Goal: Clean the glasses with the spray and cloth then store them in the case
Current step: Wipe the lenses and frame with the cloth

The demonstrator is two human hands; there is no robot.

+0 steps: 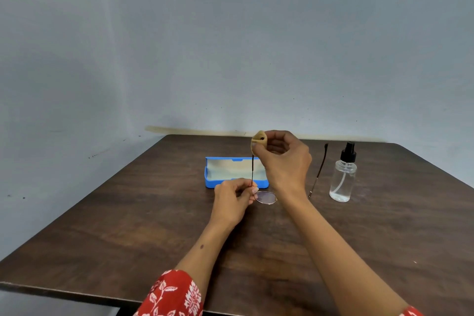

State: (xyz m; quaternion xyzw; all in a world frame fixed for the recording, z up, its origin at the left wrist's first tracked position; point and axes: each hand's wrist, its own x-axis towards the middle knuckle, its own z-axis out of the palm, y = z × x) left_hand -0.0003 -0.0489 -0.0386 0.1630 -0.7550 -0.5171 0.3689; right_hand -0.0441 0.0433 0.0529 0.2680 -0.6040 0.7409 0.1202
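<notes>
Left hand (234, 196) pinches low; right hand (282, 159), raised, apparently pinches too.

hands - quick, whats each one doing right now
Left hand: pinches the glasses at the temple arm's base.
Right hand: pinches the cloth round the temple tip.

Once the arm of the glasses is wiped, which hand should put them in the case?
Left, probably. The left hand already pinches the glasses at the hinge, just in front of the open case. The right hand is busy holding the cloth on the arm's tip.
</notes>
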